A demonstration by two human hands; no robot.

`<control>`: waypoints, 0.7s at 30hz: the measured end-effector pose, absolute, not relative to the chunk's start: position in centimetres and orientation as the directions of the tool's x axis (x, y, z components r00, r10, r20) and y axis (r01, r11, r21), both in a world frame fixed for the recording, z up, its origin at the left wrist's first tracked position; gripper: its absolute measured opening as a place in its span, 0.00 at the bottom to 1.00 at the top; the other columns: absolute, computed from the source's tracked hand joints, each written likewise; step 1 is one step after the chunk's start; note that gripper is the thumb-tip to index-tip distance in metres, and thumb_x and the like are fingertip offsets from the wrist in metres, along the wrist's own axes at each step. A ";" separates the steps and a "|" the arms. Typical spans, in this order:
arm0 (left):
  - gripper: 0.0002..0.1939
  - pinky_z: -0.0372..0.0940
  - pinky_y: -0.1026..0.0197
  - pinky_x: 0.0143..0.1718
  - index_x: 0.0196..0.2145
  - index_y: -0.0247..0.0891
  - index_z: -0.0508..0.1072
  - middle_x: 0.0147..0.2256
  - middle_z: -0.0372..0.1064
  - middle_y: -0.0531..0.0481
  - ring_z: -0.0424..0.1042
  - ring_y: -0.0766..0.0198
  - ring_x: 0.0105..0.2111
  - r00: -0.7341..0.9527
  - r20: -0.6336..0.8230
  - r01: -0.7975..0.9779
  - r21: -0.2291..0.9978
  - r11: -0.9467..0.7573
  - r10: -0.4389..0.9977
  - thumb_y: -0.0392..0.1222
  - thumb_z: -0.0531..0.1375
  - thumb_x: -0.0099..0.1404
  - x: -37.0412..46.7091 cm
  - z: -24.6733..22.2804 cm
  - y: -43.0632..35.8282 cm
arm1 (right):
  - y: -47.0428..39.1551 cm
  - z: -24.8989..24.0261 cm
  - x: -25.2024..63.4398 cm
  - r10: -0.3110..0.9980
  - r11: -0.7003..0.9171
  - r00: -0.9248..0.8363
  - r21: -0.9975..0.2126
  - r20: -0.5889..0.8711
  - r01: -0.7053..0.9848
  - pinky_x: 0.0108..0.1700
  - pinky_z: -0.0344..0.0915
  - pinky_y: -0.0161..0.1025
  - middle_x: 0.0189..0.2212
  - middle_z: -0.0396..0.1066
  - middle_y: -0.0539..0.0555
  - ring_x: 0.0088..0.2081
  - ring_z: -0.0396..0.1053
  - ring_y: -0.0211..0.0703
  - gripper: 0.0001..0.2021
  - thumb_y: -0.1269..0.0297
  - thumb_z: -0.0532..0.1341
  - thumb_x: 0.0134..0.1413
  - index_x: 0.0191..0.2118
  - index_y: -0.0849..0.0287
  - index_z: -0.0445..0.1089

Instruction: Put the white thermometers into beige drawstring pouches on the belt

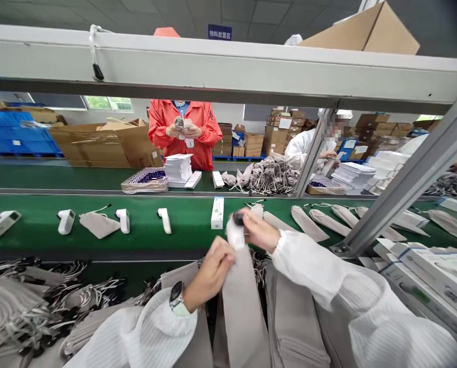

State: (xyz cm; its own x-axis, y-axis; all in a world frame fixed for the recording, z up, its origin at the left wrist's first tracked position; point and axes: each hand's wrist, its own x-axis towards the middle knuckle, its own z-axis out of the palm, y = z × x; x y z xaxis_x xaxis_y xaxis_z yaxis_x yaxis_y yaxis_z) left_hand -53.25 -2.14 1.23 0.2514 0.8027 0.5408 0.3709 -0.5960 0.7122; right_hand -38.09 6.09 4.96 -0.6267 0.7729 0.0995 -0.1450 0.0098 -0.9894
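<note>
In the middle of the head view, a white handheld infrared thermometer [235, 235] with a dark end stands partly inside the mouth of a long grey cloth pouch [246, 306]. My right hand [262, 232] is closed around the thermometer's dark top. Lower and to the left, my left hand [214, 271] has its fingers closed on the pouch's upper edge. Below both hands lie stacked grey pouches [297, 322]. The thermometer's lower part is hidden by the cloth, and the area between the hands is slightly blurred.
Thermometers [164, 220], a white box [217, 212] and several filled pouches [309, 223] lie along the green belt [190, 230]. Piled drawstring pouches [17, 306] are at left, boxes [435, 276] at right. A metal post [401, 179] slants nearby. Two co-workers [184, 128] handle items opposite.
</note>
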 end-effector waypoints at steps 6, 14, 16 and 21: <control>0.11 0.57 0.63 0.40 0.29 0.37 0.61 0.32 0.52 0.51 0.58 0.66 0.35 0.230 0.548 0.500 0.643 -0.581 0.804 0.40 0.44 0.66 -54.9 2.8 -1.2 | 2.5 2.7 -38.9 0.790 0.489 -0.540 -0.829 0.290 0.270 0.38 0.61 0.38 0.36 0.67 0.53 0.34 0.65 0.39 0.22 0.51 0.40 0.58 0.48 0.54 0.62; 0.11 0.52 0.68 0.22 0.31 0.38 0.62 0.20 0.56 0.57 0.57 0.69 0.19 0.402 0.143 0.800 0.427 -0.423 0.905 0.45 0.45 0.65 -57.5 3.9 -3.4 | 6.9 1.4 -35.0 0.721 0.693 -0.515 -0.451 0.464 0.563 0.24 0.57 0.32 0.17 0.63 0.47 0.16 0.57 0.33 0.15 0.55 0.46 0.55 0.34 0.58 0.65; 0.15 0.51 0.68 0.22 0.26 0.38 0.60 0.20 0.55 0.57 0.56 0.70 0.19 0.403 0.150 0.786 0.449 -0.425 0.903 0.43 0.42 0.66 -57.4 4.2 -3.4 | 7.1 1.0 -34.2 0.725 0.688 -0.514 -0.438 0.459 0.579 0.22 0.56 0.32 0.13 0.60 0.46 0.15 0.56 0.33 0.15 0.55 0.47 0.55 0.32 0.59 0.65; 0.15 0.51 0.68 0.24 0.26 0.38 0.60 0.22 0.57 0.57 0.58 0.70 0.22 0.392 0.228 0.654 0.612 -0.444 0.891 0.43 0.40 0.66 -55.8 4.6 -2.8 | 5.1 2.2 -33.7 0.624 0.780 -0.595 -0.450 0.507 0.435 0.27 0.62 0.33 0.22 0.70 0.51 0.22 0.66 0.36 0.15 0.59 0.48 0.55 0.40 0.58 0.67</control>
